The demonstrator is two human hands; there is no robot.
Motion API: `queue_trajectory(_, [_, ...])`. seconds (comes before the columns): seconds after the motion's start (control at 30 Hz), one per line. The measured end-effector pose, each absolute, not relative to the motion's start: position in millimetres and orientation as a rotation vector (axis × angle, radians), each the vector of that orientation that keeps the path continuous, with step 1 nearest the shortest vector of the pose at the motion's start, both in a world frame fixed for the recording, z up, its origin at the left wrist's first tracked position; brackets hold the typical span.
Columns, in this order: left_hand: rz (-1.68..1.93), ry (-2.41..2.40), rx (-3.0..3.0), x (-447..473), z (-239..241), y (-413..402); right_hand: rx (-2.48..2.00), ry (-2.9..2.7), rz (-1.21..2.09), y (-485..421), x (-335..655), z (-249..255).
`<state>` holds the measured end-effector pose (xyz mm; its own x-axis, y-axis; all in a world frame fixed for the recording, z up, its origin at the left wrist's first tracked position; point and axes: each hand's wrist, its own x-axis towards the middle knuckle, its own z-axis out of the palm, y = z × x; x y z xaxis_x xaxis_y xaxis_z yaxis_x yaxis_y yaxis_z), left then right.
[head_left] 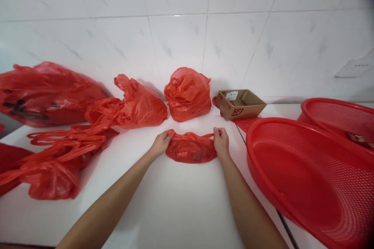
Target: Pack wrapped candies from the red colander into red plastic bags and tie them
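Observation:
A small red plastic bag (191,148) lies flat on the white counter (175,202) in front of me. My left hand (161,142) pinches its left handle, fingers closed. My right hand (221,141) pinches its right handle the same way. The bag is stretched between the two hands.
Behind it stand a tied red bag (188,93) and another full one (137,105). A heap of loose red bags (55,155) fills the left side. A small cardboard box (241,103) sits by the tiled wall. Two red mesh baskets (306,179) crowd the right.

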<state>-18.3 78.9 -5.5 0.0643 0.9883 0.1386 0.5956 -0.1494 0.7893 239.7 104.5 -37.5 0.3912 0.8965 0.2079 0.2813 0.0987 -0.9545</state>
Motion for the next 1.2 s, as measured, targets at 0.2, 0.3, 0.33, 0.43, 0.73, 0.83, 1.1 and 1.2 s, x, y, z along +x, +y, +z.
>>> queue_trajectory(0.2, [1.045, 1.641, 1.696, -41.3, 7.5, 74.4, -1.437, -0.861, 0.614, 111.4, 246.9, -40.5])
queue_trajectory(0.3, [1.147, 1.680, 1.778, -25.7, 28.5, 72.1, -1.391, -0.815, 0.689, 111.9, 249.7, -40.1])
queue_trajectory(0.33, [1.189, 1.682, 1.823, -16.1, 35.8, 70.0, -1.374, -0.797, 0.720, 111.8, 250.6, -40.1])
queue_trajectory(0.43, [1.092, 1.586, 2.103, 20.1, 49.0, 62.7, -1.321, -0.745, 0.816, 110.4, 251.9, -39.8])
queue_trajectory(0.73, [0.378, 1.360, 2.253, 45.2, 62.1, 47.2, -1.157, -0.626, 0.965, 107.9, 254.0, -35.9])
queue_trajectory(0.83, [0.306, 1.168, 2.130, 9.6, 101.1, 15.0, -1.140, -0.617, 0.972, 110.1, 255.2, -38.0])
queue_trajectory(1.1, [0.215, 1.394, 1.632, -118.3, 206.2, -95.1, -1.169, -0.710, 1.000, 109.5, 252.0, -42.7])
queue_trajectory(1.2, [0.219, 1.663, 1.603, -165.2, 218.3, -119.6, -1.186, -0.726, 0.971, 109.4, 250.2, -42.8])
